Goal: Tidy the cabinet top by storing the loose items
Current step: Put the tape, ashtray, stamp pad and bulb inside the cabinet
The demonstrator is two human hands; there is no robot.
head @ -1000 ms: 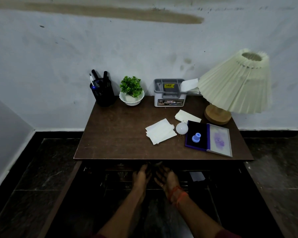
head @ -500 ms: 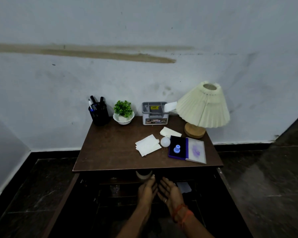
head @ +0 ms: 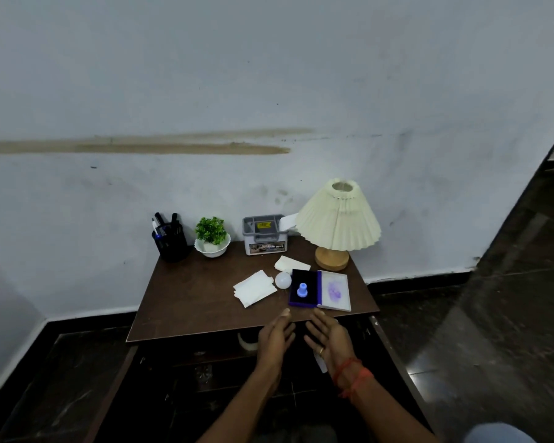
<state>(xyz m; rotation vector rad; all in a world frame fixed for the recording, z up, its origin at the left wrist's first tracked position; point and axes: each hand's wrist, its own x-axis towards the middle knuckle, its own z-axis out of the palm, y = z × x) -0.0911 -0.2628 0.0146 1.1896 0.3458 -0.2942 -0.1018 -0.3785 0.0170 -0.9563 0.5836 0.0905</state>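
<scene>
Right hand (head: 328,335), open and empty, nearest the ink pad (head: 304,288) just beyond | left hand (head: 275,335) open too

White paper slips (head: 255,288), a white bulb (head: 283,280) and an open purple, seemingly ink-pad case (head: 320,290) lie on the cabinet top (head: 199,292).

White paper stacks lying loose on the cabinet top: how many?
2. One paper stack lies left of the white ball; a smaller one sits behind the ink pad, partly hidden.
</scene>
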